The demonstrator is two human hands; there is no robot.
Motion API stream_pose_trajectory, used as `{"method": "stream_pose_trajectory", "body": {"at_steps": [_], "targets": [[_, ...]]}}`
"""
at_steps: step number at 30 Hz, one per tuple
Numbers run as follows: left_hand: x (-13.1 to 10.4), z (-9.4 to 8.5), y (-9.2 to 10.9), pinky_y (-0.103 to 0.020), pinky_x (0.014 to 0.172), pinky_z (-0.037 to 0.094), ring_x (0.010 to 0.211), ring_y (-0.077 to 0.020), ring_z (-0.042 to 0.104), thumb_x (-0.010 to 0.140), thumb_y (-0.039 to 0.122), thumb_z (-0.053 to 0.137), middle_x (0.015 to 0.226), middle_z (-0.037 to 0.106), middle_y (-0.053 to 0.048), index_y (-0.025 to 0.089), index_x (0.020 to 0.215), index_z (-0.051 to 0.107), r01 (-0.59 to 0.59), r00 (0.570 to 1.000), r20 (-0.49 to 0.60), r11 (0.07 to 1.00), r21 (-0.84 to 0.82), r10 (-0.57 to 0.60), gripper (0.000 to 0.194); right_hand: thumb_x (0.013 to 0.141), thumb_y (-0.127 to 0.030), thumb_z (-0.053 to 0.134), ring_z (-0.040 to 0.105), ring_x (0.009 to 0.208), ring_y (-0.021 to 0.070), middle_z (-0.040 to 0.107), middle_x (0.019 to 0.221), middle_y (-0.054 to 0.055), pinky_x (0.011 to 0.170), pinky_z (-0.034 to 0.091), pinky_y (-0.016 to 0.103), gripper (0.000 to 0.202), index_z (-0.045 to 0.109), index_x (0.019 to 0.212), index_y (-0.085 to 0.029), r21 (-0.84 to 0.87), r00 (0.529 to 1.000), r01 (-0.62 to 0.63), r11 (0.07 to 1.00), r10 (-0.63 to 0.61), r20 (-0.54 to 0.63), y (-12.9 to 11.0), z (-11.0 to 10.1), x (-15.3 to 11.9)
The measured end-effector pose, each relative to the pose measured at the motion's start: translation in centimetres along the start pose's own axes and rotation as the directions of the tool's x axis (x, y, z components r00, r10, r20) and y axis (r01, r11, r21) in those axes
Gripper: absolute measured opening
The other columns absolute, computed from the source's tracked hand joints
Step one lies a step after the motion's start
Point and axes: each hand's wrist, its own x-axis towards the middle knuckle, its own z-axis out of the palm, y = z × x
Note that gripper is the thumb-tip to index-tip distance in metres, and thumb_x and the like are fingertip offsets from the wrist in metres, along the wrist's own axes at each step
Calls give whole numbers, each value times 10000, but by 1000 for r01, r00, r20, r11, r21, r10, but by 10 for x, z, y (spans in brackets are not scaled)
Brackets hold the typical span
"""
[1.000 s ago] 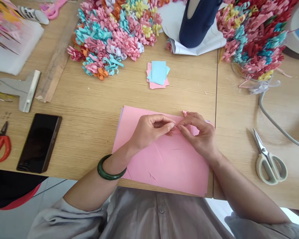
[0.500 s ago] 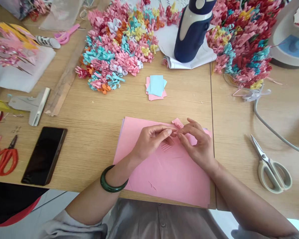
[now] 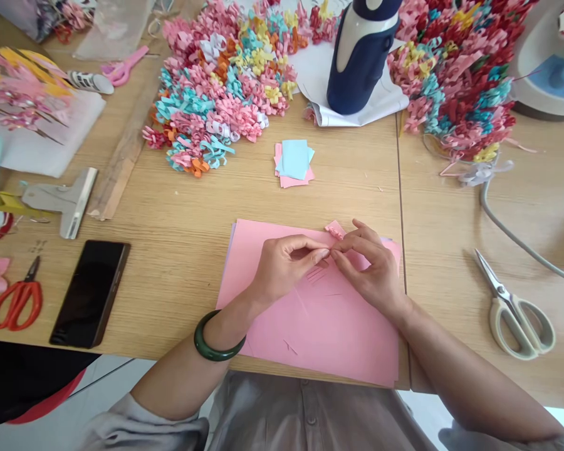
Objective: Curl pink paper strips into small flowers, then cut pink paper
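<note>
Left hand [image 3: 284, 263], right hand [image 3: 371, 263] pinched closed, tips nearly meeting; what's held too small to tell. Pink scrap [image 3: 334, 230] just past tips, slanting toward right hand, nearer it.

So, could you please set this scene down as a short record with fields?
Left hand: fingertips pinched, green bangle on wrist
Right hand: pinched, fingertips beside the left's
Held: too small to tell
Under hands: pink paper sheet with slivers
Beyond: blue and pink paper squares
Left side: black smartphone, red-handled scissors
Right side: cream-handled scissors
Far side: navy bottle on white paper
</note>
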Motion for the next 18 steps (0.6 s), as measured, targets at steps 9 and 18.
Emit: {"method": "stream_pose_trajectory", "body": {"at_steps": [9, 18], "targets": [[3, -3, 3, -234, 738, 625, 753, -143, 755, 909, 355, 648, 933, 789, -50, 145, 994, 769, 116, 993, 50, 981, -156, -110, 257, 879, -190, 663, 632, 773, 134, 685, 751, -35, 1117, 454, 505, 92, 635, 804, -236, 45, 997, -69, 997, 70, -32, 3, 1, 0], [3, -1, 4, -193, 708, 617, 713, -121, 739, 830, 239, 734, 809, 781, -18, 143, 884, 769, 110, 994, 42, 984, -137, -105, 115, 870, -190, 662, 619, 742, 141, 673, 713, -26, 1118, 447, 505, 79, 656, 800, -228, 8, 999, -41, 999, 41, 8, -1, 0, 0]]}}
